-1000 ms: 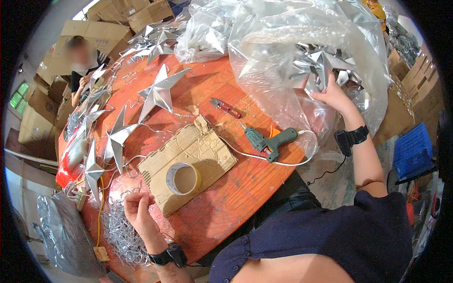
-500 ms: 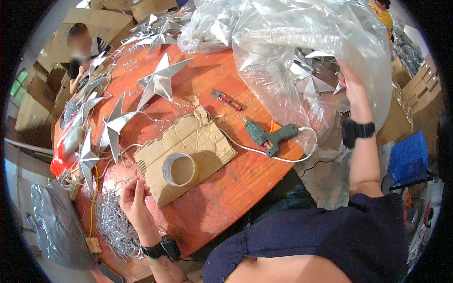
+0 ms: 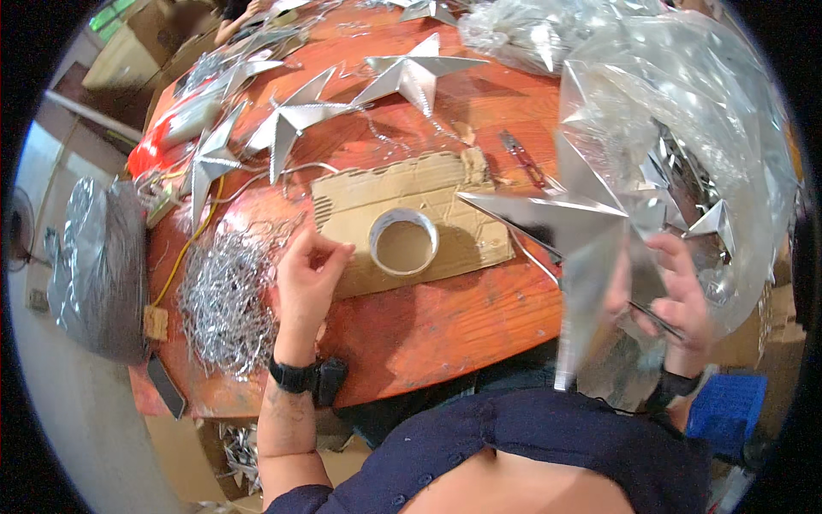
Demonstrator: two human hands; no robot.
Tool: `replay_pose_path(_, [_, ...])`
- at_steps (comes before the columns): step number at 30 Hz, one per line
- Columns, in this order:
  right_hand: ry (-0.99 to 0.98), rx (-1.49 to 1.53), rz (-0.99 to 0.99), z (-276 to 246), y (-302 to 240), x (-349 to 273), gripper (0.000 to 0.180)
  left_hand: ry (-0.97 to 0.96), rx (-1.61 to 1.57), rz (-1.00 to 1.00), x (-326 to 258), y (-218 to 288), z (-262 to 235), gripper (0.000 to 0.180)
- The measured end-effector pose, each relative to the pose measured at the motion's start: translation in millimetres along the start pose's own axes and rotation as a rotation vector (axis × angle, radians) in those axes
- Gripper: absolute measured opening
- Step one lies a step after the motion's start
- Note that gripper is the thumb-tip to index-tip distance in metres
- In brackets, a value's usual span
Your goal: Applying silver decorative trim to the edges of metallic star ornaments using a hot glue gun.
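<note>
1. Landmark: the cardboard sheet [image 3: 411,218] in the middle of the round orange table [image 3: 428,317]. A tape roll [image 3: 402,244] stands on it, open hole facing up.
2. Right hand [image 3: 672,295], right of the cardboard and off the table edge, is closed around a large silver foil star [image 3: 574,236], gripping near its centre. The fingers partly hide behind the star's lower arm.
3. Star orientation: it is tilted, not flat. One long arm points left, its tip hanging over the cardboard's right end; another runs down toward the person's lap. The long axis reads roughly vertical, from upper point to lower tip.
4. Left hand [image 3: 308,270] rests just off the cardboard's left edge, fingers curled together with the tips pinched; whether it pinches a strand I cannot tell. A heap of silver wire loops [image 3: 227,300] lies just left of it.
5. Progress, as a judgement: several finished-looking stars [image 3: 295,120] lie strung along a cord beyond the cardboard's far edge, so some are done. The held one appears unattached (no cord visible on it).
6. A clear plastic bag of more stars [image 3: 685,120] sits right of the cardboard, so plenty remain.
7. Red-handled snips [image 3: 518,154] lie off the cardboard's far right corner.
</note>
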State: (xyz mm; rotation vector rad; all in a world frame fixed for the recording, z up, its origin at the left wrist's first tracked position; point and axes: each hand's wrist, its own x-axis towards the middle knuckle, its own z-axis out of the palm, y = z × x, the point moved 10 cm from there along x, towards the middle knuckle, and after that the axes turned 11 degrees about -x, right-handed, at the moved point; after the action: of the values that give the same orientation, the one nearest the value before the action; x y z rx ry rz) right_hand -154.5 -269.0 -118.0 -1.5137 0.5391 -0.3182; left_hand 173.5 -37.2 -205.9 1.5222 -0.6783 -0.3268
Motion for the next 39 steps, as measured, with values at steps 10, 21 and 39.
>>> replay_pose_path(10, [-0.601,0.009,-0.047,168.6,34.1,83.4,0.059,-0.032,-0.279,-0.333,-3.6,-18.6,-13.8,0.012])
replay_pose_path(21, [-0.46,-0.178,-0.049,143.5,51.2,87.8,0.056,0.274,-0.16,0.163,11.1,38.5,-59.8,0.028])
replay_pose_path(39, [-0.276,-1.653,-0.305,4.8,43.3,76.0,0.051,-0.141,0.062,-0.077,-6.1,22.2,8.5,0.027])
